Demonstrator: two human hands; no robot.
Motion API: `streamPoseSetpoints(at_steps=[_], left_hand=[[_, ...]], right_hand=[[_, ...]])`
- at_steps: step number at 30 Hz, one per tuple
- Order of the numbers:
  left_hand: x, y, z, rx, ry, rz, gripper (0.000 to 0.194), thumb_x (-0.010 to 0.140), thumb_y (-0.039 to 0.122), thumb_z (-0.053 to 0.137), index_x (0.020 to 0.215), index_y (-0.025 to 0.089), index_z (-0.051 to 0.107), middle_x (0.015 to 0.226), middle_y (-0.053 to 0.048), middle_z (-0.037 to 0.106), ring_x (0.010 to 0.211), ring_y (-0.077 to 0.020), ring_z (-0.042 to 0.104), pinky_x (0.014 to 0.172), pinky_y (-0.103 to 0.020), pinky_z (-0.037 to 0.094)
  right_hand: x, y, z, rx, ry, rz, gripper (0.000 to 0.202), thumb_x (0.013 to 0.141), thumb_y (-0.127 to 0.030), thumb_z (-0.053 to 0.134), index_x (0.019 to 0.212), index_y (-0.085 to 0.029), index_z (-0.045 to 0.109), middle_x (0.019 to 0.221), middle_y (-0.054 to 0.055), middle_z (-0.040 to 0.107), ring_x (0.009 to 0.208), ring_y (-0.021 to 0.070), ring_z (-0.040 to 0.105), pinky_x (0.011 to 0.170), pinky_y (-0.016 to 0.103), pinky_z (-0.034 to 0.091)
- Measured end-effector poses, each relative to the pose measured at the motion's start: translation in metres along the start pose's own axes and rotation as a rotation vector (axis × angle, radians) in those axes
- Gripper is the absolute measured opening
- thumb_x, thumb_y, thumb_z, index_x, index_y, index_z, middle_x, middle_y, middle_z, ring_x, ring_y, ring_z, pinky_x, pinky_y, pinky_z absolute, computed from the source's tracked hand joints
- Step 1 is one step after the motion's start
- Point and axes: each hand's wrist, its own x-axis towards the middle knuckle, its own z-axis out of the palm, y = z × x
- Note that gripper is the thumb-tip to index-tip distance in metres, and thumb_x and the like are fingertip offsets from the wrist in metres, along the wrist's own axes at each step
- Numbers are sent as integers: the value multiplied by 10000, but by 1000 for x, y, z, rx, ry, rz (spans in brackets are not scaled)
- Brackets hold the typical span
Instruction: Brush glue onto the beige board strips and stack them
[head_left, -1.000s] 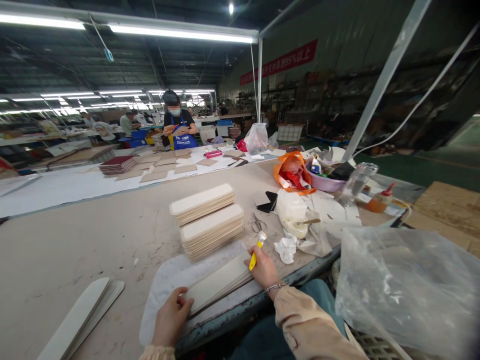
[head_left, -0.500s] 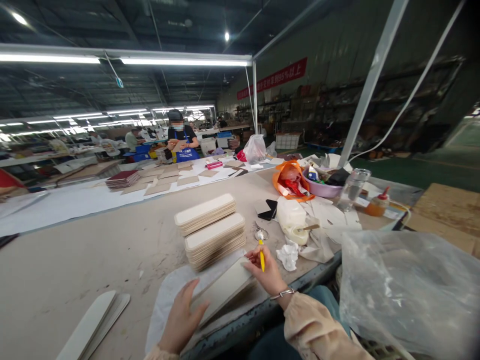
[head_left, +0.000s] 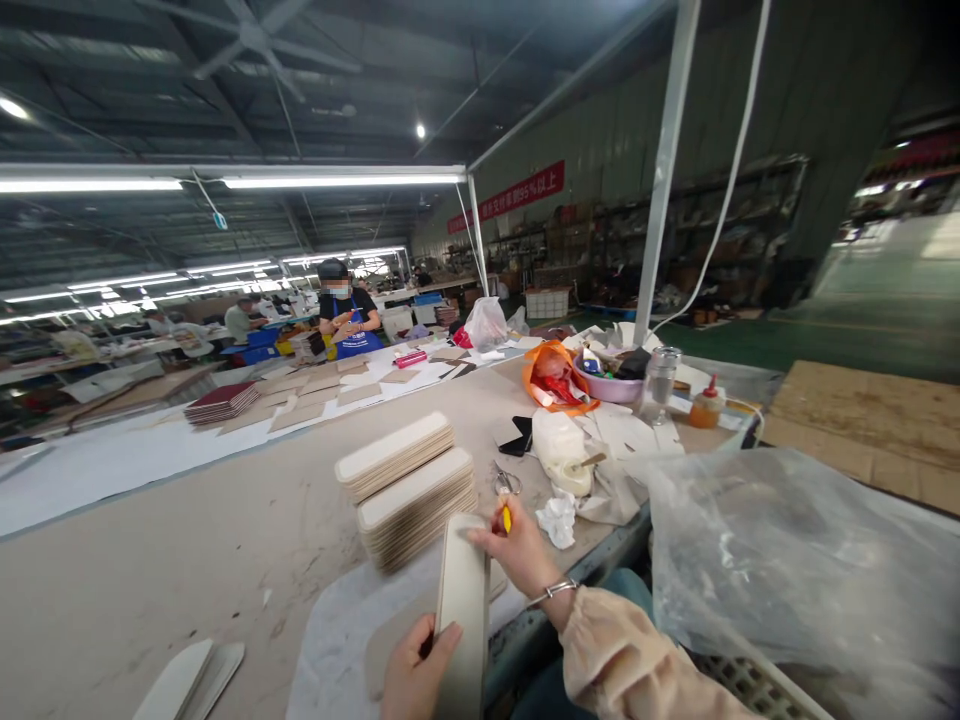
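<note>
A long off-white panel with rounded corners (head_left: 460, 600) is tilted up off the table. My left hand (head_left: 420, 665) grips its near edge, thumb on top. At the far end, my right hand (head_left: 521, 548) has its thumb on the panel, with a yellow pen-like tool (head_left: 508, 519) held in the same fingers. Below lies another flat panel (head_left: 386, 640) on a white sheet (head_left: 322, 650), partly hidden by my left hand. Two neat stacks of similar panels, a rear stack (head_left: 394, 455) and a front stack (head_left: 420, 505), stand just beyond my hands.
Scissors (head_left: 507, 480), crumpled white paper (head_left: 557, 520) and a whitish plastic jug (head_left: 559, 450) lie right of the stacks. A few loose panels (head_left: 191, 680) rest at the lower left. Clear plastic sheeting (head_left: 765, 560) hangs at the right. A co-worker (head_left: 346, 310) stands across the table.
The panel that lay low across the sheet is now raised and turned more lengthwise toward me. My left hand has gone from spread fingers to gripping it. The camera view has shifted.
</note>
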Motion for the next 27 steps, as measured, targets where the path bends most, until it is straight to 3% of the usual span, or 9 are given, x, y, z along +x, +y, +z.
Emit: streamPoseSetpoints(at_steps=[4, 9, 13, 17, 20, 23, 27], left_hand=[[-8, -9, 18, -165, 45, -73, 455, 578, 612, 640, 638, 168, 566, 516, 22, 521, 518, -139, 482, 473, -238, 361], [-14, -5, 25, -344, 56, -116, 425, 557, 554, 704, 640, 158, 574, 511, 26, 543, 482, -120, 477, 446, -217, 345], [-24, 12, 26, -460, -39, -138, 371, 605, 494, 717, 701, 150, 616, 564, -2, 605, 528, -145, 541, 487, -233, 399], [-40, 22, 26, -625, -198, -240, 445, 708, 511, 633, 914, 117, 659, 748, -81, 685, 678, -203, 620, 580, -285, 479], [-51, 16, 25, -674, -269, -349, 490, 718, 499, 629, 1029, 120, 631, 865, -111, 694, 722, -221, 641, 598, -312, 514], [-60, 6, 27, -639, -340, -347, 553, 668, 407, 711, 1135, 148, 569, 965, -111, 678, 790, -231, 649, 590, -292, 534], [-65, -1, 31, -592, -275, -281, 614, 633, 322, 755, 1177, 156, 523, 1013, -103, 660, 820, -209, 647, 563, -226, 533]], right_hand=[[-9, -13, 1, -137, 40, 48, 348, 618, -261, 697, 742, -224, 375, 571, -91, 359, 502, 97, 370, 474, 207, 318], [-9, -24, 1, -150, 47, 49, 297, 608, -223, 652, 721, -222, 377, 577, -90, 355, 511, 97, 361, 487, 203, 321], [-6, -14, -3, -111, 29, 65, 333, 604, -257, 675, 758, -226, 382, 590, -92, 362, 508, 95, 356, 471, 199, 302], [2, -9, -14, -194, 96, 46, 365, 582, -314, 709, 767, -219, 409, 601, -85, 379, 527, 99, 365, 494, 207, 314], [11, -10, -24, -254, 148, 15, 381, 568, -355, 713, 778, -215, 428, 614, -78, 395, 541, 104, 378, 512, 215, 324], [19, -9, -31, -293, 188, 2, 391, 560, -385, 704, 785, -213, 435, 630, -72, 411, 554, 107, 386, 529, 222, 334], [21, -7, -34, -350, 220, -4, 400, 558, -396, 699, 797, -217, 432, 642, -74, 411, 567, 111, 393, 541, 224, 334]])
